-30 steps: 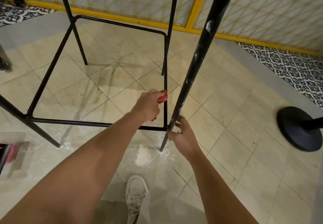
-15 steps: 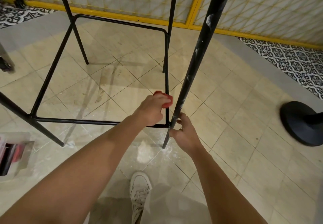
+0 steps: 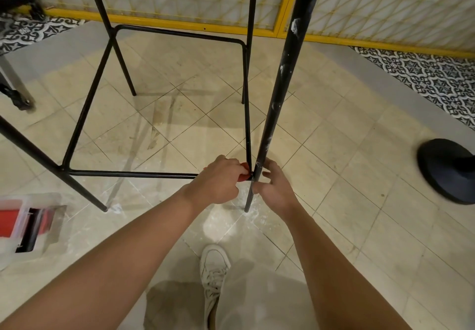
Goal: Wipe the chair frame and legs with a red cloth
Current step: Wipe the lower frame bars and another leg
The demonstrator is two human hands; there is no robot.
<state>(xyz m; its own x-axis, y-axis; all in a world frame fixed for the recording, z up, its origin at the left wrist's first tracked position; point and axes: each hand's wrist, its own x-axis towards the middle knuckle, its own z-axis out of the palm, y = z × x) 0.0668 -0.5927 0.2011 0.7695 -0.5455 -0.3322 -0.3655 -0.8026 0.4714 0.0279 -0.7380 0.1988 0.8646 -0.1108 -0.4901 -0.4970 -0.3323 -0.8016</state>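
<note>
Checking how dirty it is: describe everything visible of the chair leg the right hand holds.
The leg is a round black tube, seemingly metal, with white smears and scuffs. It slants down to its foot on the dusty floor. Thin rails join it low down; there the right hand holds it and the left hand holds a red cloth against the joint.

Soft, warm light falls evenly from overhead, bright enough on the pale floor (image 3: 334,175), which shows a dull sheen and faint, doubled shadows of the chair frame (image 3: 128,174). The wide lens bows the yellow rail (image 3: 180,24). Out at the edges, the black stand base (image 3: 444,170) and the plastic box (image 3: 54,216) smear into blur.
</note>
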